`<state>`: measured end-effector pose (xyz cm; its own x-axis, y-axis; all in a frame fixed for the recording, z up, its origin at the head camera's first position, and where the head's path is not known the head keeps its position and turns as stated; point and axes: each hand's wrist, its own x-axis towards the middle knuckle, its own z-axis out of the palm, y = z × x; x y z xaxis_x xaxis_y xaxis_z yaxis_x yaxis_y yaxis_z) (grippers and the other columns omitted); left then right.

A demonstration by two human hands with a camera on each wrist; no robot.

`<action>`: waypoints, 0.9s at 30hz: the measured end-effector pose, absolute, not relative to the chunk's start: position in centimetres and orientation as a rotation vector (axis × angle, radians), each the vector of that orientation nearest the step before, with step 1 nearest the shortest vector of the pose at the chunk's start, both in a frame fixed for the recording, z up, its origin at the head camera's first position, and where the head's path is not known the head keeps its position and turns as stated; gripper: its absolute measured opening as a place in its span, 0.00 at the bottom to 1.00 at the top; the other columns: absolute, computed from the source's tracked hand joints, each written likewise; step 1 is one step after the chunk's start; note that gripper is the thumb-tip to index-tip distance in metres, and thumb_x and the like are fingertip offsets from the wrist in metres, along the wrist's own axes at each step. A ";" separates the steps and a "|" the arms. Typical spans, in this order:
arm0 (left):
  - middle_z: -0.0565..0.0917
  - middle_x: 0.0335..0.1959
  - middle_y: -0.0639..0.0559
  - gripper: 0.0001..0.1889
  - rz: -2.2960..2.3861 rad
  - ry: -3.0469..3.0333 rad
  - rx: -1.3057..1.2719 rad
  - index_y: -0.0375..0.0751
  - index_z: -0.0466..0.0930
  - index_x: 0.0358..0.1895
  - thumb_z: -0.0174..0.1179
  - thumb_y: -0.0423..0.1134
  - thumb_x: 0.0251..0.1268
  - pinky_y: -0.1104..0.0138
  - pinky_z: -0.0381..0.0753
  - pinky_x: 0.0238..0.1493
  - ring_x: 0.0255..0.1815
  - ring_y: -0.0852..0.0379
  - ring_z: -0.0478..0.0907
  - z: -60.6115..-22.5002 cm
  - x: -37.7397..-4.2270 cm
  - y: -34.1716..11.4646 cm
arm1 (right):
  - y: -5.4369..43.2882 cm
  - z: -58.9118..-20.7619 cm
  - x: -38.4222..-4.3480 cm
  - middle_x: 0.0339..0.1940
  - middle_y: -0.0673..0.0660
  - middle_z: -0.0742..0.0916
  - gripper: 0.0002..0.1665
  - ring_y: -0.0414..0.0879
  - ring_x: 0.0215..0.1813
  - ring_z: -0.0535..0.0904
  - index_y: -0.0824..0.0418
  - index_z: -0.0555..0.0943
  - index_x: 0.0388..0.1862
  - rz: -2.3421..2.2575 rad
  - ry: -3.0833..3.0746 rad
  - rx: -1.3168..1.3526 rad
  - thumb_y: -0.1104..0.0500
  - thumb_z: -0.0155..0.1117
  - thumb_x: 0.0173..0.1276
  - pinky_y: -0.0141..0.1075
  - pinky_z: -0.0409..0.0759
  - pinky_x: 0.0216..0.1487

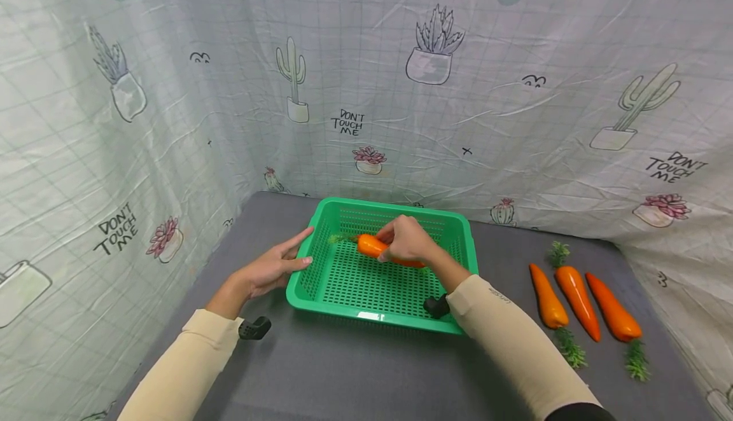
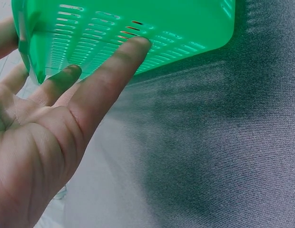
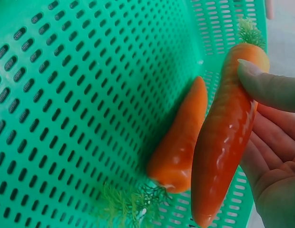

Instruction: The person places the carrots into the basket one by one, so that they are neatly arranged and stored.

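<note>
My right hand (image 1: 405,238) pinches an orange carrot (image 1: 369,245) between thumb and fingers, inside a green perforated basket (image 1: 366,317). The carrot's leafy top points left in the head view. In the right wrist view, a second carrot (image 3: 178,142) with green leaves lies in the basket beside the held one; the right hand mostly hides it in the head view. My left hand (image 1: 272,269) is at the basket's left side, its thumb at the rim. Its fingers (image 2: 107,76) stretch out along the outer wall in the left wrist view.
Three more carrots, a left one (image 1: 548,297), a middle one (image 1: 577,300) and a right one (image 1: 614,310), lie on the grey table (image 1: 321,370) right of the basket. A cactus-print curtain (image 1: 366,90) hangs behind and along the sides.
</note>
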<state>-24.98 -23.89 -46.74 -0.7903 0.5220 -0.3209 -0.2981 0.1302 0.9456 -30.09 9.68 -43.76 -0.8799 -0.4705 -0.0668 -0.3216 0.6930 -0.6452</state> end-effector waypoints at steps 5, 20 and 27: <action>0.47 0.88 0.42 0.46 1.726 1.808 0.222 0.72 0.37 0.86 0.60 0.44 0.79 0.46 0.85 0.60 0.76 0.36 0.70 -46.7 -24.9 -24.0 | 9.0 -44.2 -30.3 0.49 0.60 0.93 0.27 0.51 0.50 0.90 0.65 0.89 0.54 -0.968 2.674 -0.625 0.65 0.85 0.53 0.43 0.88 0.54; 0.51 0.87 0.41 0.46 1.730 1.806 0.208 0.72 0.38 0.86 0.60 0.43 0.80 0.45 0.85 0.59 0.73 0.38 0.75 -47.0 -25.1 -23.8 | 8.1 -45.5 -30.5 0.47 0.59 0.93 0.28 0.50 0.49 0.89 0.64 0.90 0.53 -0.954 2.716 -0.591 0.64 0.86 0.51 0.43 0.88 0.53; 0.50 0.87 0.42 0.45 1.730 1.807 0.215 0.72 0.38 0.86 0.60 0.43 0.80 0.45 0.85 0.59 0.73 0.38 0.74 -47.1 -25.1 -23.9 | 8.0 -45.9 -30.6 0.47 0.58 0.93 0.28 0.49 0.48 0.88 0.64 0.89 0.53 -0.983 2.704 -0.542 0.65 0.86 0.50 0.43 0.87 0.54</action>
